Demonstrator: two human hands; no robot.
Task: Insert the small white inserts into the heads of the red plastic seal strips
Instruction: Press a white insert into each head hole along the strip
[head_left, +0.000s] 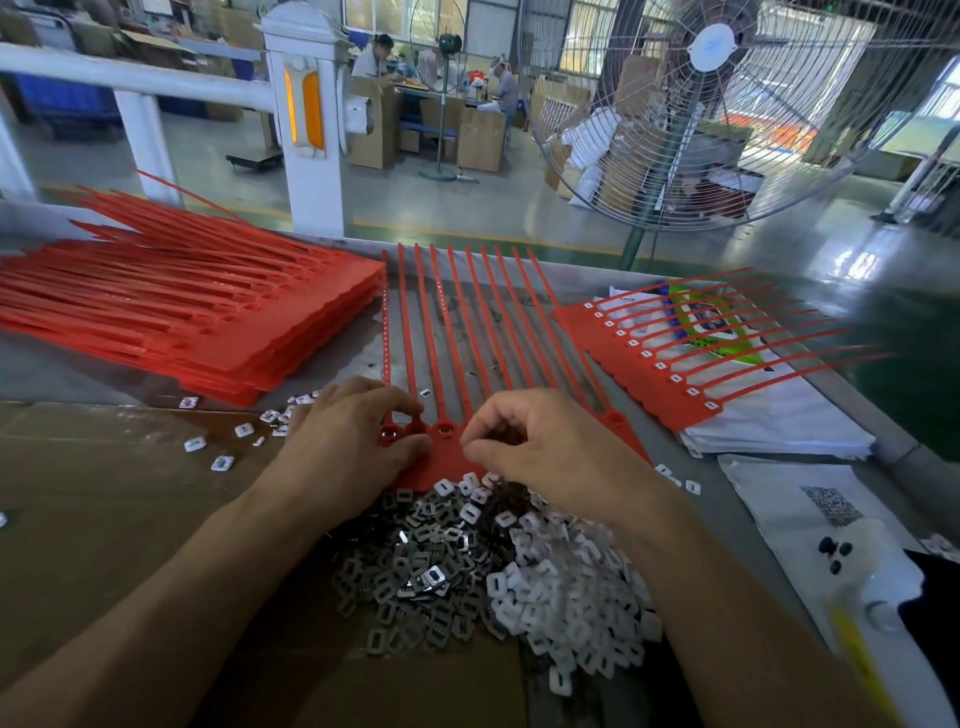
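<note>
We see a tall stack of red seal sheets (208, 312) at the far left of the table (62, 364), and a finished sheet (649, 364) with white inserts already seated in its heads lying to the right on a pile of white bags (779, 431). A big wire-caged fan (711, 104) stands beyond the table edge, next to a white post (311, 130). Cardboard (104, 493) covers the near left of the table.

The sheet of red seal strips (447, 338) we are working on lies in the middle, tails pointing away, its heads partly hidden under both hands. Our left hand (348, 447) grips the left end of the heads, thumb and fingers curled on the red plastic. Our right hand (550, 447) hovers over the heads with fingertips pinched together; we cannot tell whether an insert is between them.

Just in front of the hands sits a loose heap of white inserts (561, 587) beside metal clips (415, 571); stray inserts (223, 462) are scattered to the left.
</note>
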